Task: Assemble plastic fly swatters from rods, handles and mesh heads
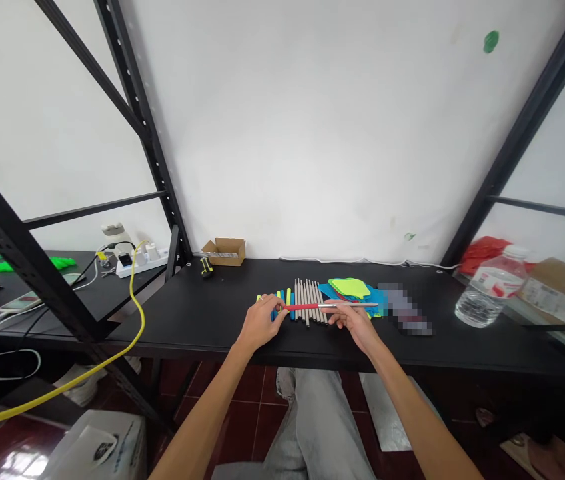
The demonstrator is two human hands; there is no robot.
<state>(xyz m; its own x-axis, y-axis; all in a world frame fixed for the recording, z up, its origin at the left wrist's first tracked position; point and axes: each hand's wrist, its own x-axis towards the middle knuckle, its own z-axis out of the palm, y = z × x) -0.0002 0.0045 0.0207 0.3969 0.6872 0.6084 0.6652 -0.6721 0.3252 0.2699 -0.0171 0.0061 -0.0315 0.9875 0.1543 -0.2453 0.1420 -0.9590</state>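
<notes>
My left hand (pixel 261 323) pinches the left end of a slim red tube (pixel 303 307), held level above the table. A silver metal rod (pixel 362 305) continues from the tube's right end, and my right hand (pixel 355 323) holds it with thumb and fingers. Below and between the hands lies a row of several silver rods (pixel 305 291), side by side. Blue and yellow tubes (pixel 289 297) lie beside them, partly hidden by my left hand. Behind my right hand is a pile of flat blue pieces (pixel 330 291) with a yellow-green piece (pixel 350 287) on top.
A small open cardboard box (pixel 230 250) and a black-and-yellow item (pixel 206 268) stand at the back left of the black table (pixel 202 313). At the right are a large water bottle (pixel 490 290), a red bag (pixel 482 252) and a carton (pixel 562 290). A yellow cable (pixel 135 300) hangs left.
</notes>
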